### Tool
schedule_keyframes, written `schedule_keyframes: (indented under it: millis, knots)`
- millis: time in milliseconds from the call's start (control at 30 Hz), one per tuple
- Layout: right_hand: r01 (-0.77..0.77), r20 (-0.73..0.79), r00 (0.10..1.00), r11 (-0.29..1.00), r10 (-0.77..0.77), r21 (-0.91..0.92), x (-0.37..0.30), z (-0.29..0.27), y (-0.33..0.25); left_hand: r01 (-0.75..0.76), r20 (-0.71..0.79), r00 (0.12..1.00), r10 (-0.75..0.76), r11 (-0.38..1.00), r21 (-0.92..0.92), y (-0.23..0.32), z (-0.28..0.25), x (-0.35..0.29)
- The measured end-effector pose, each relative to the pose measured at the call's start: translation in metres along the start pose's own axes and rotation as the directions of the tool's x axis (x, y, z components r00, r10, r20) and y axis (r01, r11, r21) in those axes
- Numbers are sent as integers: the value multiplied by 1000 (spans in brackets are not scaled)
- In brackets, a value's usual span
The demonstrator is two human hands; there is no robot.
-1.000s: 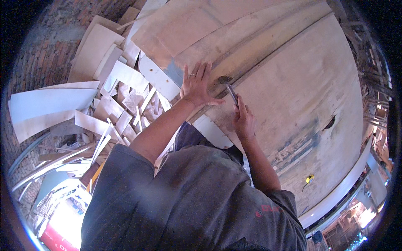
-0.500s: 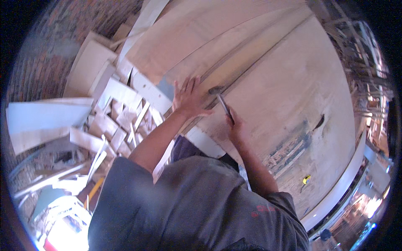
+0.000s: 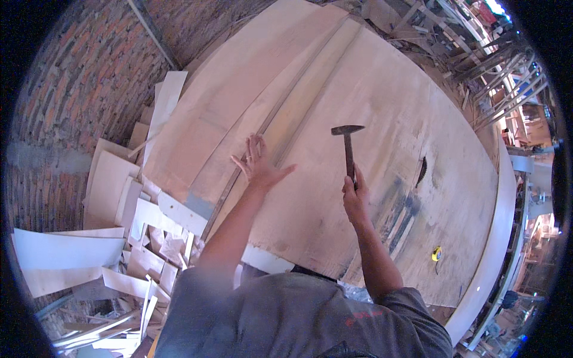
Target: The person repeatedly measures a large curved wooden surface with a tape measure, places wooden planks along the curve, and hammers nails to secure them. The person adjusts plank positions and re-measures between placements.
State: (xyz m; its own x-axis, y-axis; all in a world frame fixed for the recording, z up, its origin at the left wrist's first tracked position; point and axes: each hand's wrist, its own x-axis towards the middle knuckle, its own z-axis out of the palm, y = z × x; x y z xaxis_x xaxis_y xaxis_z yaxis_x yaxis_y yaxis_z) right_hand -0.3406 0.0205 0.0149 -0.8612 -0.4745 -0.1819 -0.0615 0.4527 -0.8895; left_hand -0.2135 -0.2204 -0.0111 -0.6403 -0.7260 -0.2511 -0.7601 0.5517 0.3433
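Observation:
A hammer (image 3: pixel 348 146) with a dark head and handle is in my right hand (image 3: pixel 357 201), fingers wrapped round the handle's lower part. Its head is raised over the wide wooden tabletop (image 3: pixel 334 221). My left hand (image 3: pixel 261 169) is spread above a yellowish wooden strip (image 3: pixel 287 124) that runs away from me between dark lines in the tabletop. It holds nothing; whether its palm touches the strip I cannot tell.
On the tabletop's right side are a toothed saw blade edge (image 3: pixel 422 172) in a slot and a yellow tape measure (image 3: pixel 437 253). Wood offcuts (image 3: pixel 145 262) heap up at the left, below a brick wall (image 3: pixel 71 113). Timber poles (image 3: pixel 513 98) stand at the far right.
My right hand has lifted the hammer away from the strip, rightward and upright. My left hand stays near the strip, fingers still spread. The view has shifted, with more of the far tabletop showing.

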Motion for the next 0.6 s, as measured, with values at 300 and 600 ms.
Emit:
schedule_keyframes:
  millis: [300,600]
  knots:
    - [138,-267,928,906,-259,-400,194,33,-17,106,92,988,-126,975,194,46,2,31]
    - [-31,-207,974,858,-88,-513,287,78,-37,91,94,990,-108,981,173,46,7,35]
